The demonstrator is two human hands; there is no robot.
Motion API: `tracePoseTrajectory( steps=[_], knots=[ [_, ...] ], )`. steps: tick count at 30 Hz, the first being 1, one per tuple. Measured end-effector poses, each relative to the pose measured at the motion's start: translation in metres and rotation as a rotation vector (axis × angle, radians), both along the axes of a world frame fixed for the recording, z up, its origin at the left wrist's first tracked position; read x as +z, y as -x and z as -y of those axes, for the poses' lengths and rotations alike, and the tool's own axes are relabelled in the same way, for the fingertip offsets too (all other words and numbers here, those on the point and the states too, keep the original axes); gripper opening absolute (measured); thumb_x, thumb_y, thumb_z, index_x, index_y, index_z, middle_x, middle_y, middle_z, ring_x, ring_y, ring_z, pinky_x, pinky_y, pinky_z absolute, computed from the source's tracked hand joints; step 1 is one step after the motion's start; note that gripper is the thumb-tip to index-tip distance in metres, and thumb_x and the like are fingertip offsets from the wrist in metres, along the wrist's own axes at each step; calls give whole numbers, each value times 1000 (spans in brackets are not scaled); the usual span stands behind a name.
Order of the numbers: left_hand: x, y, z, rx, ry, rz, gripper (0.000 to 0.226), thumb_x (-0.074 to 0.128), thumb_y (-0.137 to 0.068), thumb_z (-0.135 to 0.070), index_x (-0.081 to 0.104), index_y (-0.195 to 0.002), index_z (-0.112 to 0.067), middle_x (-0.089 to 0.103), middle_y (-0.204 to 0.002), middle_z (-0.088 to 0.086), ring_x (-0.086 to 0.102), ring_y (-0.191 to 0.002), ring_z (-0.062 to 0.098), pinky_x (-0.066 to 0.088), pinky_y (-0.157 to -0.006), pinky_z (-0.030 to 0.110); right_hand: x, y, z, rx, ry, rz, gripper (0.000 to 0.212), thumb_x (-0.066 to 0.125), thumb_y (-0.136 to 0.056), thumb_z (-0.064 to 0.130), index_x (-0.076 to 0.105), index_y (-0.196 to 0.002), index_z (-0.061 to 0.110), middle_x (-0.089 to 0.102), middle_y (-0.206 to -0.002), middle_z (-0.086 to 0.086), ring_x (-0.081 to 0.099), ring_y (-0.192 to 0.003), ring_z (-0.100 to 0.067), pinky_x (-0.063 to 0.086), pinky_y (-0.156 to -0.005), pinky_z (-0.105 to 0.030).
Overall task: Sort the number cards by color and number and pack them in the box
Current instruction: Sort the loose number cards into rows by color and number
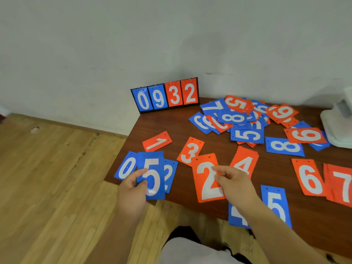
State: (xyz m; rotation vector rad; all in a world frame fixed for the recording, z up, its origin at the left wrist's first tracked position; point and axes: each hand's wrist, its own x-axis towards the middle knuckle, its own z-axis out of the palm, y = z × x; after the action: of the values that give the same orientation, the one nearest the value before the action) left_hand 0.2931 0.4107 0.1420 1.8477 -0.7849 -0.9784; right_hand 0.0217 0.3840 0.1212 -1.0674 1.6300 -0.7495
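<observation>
The blue 5 card (152, 176) is pinched by the fingers of the left hand (131, 191) over the near left corner of the bench (181, 130). Beside it, by the near edge, the right hand (234, 183) has its fingers clamped on the red 2 card (206, 180). A mixed heap of cards (243, 119) lies toward the far right.

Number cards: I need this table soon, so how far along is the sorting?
Done: red 1, red 3, red 4, red 6 and red 7 lie in a loose row; blue 0 sits left. In hand: the left hand holds blue 5, the right hand pinches red 2. Left: the mixed pile at the back is unsorted, and no box shows, so nothing is packed.
</observation>
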Motion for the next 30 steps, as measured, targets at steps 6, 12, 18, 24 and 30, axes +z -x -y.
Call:
tracePoseTrajectory(
  steps=[6, 12, 18, 24, 30],
  knots=[
    [1, -29, 42, -96, -10, 52, 45, 54, -96, -3, 69, -111, -43, 70, -90, -8, 50, -64, 21, 45, -53, 36, -7, -22, 27, -5, 7, -63, 24, 66, -98, 20, 69, -113, 39, 69, -101, 7, 68, -89, -15, 60, -78, -37],
    [-27, -97, 105, -139, -73, 81, 43, 58, -96, -9, 69, -105, -49, 67, -124, -4, 71, -88, 22, 60, -62, 41, -42, -87, 77, -29, -77, -164, 30, 68, -96, 26, 64, -122, 41, 61, -117, 11, 62, -98, -8, 57, -80, -27],
    [-53, -179, 174, -257, -174, 105, 43, 53, -96, 0, 69, -118, -34, 71, -85, 3, 49, -57, 25, 40, -47, 31, -73, -169, 146, -89, -200, -373, 39, 61, -99, 26, 56, -137, 35, 58, -108, 9, 61, -76, -5, 48, -53, -16],
    [-71, -211, 231, -390, -246, 87, 46, 52, -97, -2, 66, -120, -39, 69, -113, -6, 52, -55, 17, 46, -47, 28, -98, -208, 179, -150, -317, -466, 44, 53, -102, 15, 50, -144, 26, 65, -113, -3, 63, -84, -15, 50, -56, -24],
    [-81, -209, 262, -464, -255, 100, 38, 56, -101, -10, 65, -127, -36, 61, -127, -9, 67, -81, 7, 63, -65, 30, -112, -221, 208, -105, -345, -600, 49, 58, -99, 20, 48, -147, 28, 61, -129, -6, 65, -101, -22, 59, -74, -34]
  ],
)
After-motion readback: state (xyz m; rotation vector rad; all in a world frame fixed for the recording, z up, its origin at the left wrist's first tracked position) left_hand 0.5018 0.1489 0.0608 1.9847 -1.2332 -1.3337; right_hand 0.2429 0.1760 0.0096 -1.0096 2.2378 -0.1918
